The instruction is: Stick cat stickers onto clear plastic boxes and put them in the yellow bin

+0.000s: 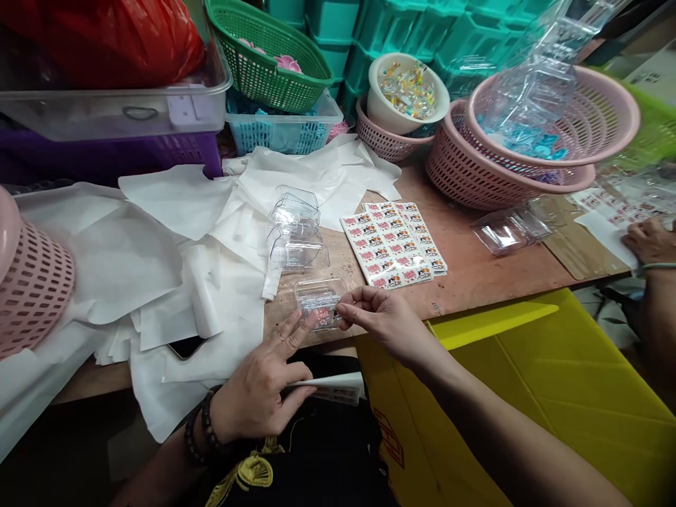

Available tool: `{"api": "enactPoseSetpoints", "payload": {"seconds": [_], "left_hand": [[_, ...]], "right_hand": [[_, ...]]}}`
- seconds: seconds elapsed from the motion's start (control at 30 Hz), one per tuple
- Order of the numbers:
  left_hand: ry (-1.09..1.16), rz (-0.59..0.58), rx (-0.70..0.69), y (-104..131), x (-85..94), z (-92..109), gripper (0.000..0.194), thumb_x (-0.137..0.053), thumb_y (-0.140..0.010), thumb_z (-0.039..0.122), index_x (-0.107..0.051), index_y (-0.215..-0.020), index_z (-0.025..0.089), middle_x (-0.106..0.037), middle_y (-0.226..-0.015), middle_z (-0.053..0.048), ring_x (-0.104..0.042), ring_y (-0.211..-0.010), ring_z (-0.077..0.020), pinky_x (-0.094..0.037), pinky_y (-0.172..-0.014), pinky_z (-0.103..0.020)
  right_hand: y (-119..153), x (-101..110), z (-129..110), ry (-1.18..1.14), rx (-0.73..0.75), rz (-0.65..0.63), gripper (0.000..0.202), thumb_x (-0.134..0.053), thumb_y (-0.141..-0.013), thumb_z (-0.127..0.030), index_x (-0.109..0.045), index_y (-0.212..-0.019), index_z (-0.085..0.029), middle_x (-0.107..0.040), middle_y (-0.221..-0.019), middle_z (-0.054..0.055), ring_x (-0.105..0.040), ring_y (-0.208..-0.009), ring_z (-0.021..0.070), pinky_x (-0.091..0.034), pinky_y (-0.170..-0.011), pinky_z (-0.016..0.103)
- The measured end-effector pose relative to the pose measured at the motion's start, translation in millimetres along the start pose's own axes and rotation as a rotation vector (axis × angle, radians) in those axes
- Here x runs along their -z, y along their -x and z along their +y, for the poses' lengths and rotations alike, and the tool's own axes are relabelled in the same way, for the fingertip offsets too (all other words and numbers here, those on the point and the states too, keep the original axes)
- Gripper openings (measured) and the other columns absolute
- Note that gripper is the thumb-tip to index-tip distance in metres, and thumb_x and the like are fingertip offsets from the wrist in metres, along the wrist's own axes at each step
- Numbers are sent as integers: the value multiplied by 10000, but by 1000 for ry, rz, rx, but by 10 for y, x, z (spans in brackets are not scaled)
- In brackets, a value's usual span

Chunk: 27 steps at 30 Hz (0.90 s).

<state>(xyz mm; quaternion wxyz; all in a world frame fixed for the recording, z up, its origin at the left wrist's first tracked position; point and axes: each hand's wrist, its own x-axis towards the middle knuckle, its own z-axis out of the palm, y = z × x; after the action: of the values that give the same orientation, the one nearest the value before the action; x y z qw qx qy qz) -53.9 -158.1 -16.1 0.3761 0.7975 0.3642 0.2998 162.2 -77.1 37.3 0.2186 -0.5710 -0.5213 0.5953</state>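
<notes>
Bench: a wooden worktop [459, 257] is backed by stacked teal bins [406, 32], and its left side is covered by loose white paper [158, 236].
Back row: a white bowl [377, 98] of small wrapped bits is seated in a basket, with pink baskets [459, 169] stacked to its right.
Clear box: here it is, a small clear box [317, 287] set at the near edge of the bench, right between the two hands.
Sticker: a printed sticker [323, 320] is seen on the box, its right end pinched by thumb and forefinger of the right hand [370, 310].
Left hand: double duty here! Fingertips of the left hand [264, 384] are laid on the box, while a folded label sheet [338, 386] is pinched below by the thumb.
Supplies: a label stack [393, 246] is placed beyond the right hand; nested clear boxes [300, 232] are lined up behind the work.
Far right: a co-worker's hand [649, 239] is rested near more labels.
Step in hand: the sticker is apparently being positioned on the plastic; whether it is fully stuck cannot be told.
Called for: a steadied box, a straight edge and even pressure, so that creases are avoided.
</notes>
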Motion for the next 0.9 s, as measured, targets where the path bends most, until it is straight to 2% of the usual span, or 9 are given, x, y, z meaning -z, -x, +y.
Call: {"api": "enactPoseSetpoints", "payload": {"seconds": [0.1, 0.23, 0.37, 0.43, 0.5, 0.6, 0.7, 0.77, 0.9], "left_hand": [[7, 34, 19, -18, -12, 26, 104, -627, -844, 125, -691, -813, 200, -278, -1622, -24, -254, -1490, -374, -269, -1216, -525], [-98, 51, 14, -44, -21, 77, 132, -595, -857, 101, -647, -769, 186, -297, -1621, -43, -281, -1486, -349, -301, -1213, -504], [-190, 4, 15, -49, -17, 92, 136, -578, -866, 102, -630, -763, 175, -285, -1627, -73, -263, -1495, -328, -305, -1216, -494], [-191, -5, 12, -42, 6, 100, 126, -588, -862, 113, -631, -761, 174, -292, -1624, -84, -262, -1495, -330, -311, -1212, -490], [-167, 4, 16, -34, 42, 124, 121, -589, -868, 128, -643, -769, 173, -322, -1610, -100, -287, -1486, -331, -336, -1197, -484], [-134, 75, 34, -38, 99, 190, 146, -587, -893, 168, -679, -779, 164, -383, -1575, -141, -341, -1460, -346, -363, -1171, -503], [-58, 174, 84, -64, 128, 246, 132, -620, -891, 198, -724, -815, 166, -590, -1389, -170, -555, -1302, -323, -484, -1068, -469], [83, 244, 195, -77, 131, 258, 95, -704, -843, 235, -736, -912, 179, -730, -1095, -125, -709, -1025, -244, -590, -894, -358], [424, 318, 502, -76, 121, 254, 333, -824, -732, 327, -728, -1014, 178, -738, -715, -12, -714, -653, -148, -583, -591, -195]], "right_hand": [[34, -29, -16, 217, 49, 36, 284, -645, -813, -466, -612, -776, -186, -646, -661, 15, -583, -612, 142, -426, -612, 267], [125, -76, -28, 815, 165, 220, 224, -622, -879, -429, -642, -891, -206, -655, -650, 19, -601, -590, 173, -348, -544, 259], [185, -20, 11, 1192, 171, 421, 457, -566, -898, -571, -620, -1131, -181, -681, -662, 49, -637, -583, 237, -330, -521, 272], [210, 48, 16, 1136, 206, 500, 543, -565, -884, -600, -587, -1198, -157, -702, -756, 79, -632, -592, 235, -366, -528, 286], [266, 101, -12, 908, 335, 489, 510, -559, -890, -590, -592, -1170, -164, -701, -888, 99, -635, -670, 215, -434, -576, 302], [403, 99, -86, 544, 469, 165, 517, -679, -801, -597, -614, -1136, -208, -679, -1053, 91, -640, -869, 208, -513, -707, 304], [498, 45, -92, 352, 337, -185, 390, -739, -771, -534, -675, -969, -204, -689, -891, 40, -628, -794, 173, -508, -681, 270], [505, 43, -37, 236, 227, -195, 333, -700, -814, -509, -670, -818, -178, -641, -718, 10, -580, -656, 135, -465, -592, 245], [507, 154, 60, 204, 145, -179, 391, -688, -806, -556, -670, -806, -165, -645, -696, 17, -582, -622, 144, -451, -548, 253]]}}
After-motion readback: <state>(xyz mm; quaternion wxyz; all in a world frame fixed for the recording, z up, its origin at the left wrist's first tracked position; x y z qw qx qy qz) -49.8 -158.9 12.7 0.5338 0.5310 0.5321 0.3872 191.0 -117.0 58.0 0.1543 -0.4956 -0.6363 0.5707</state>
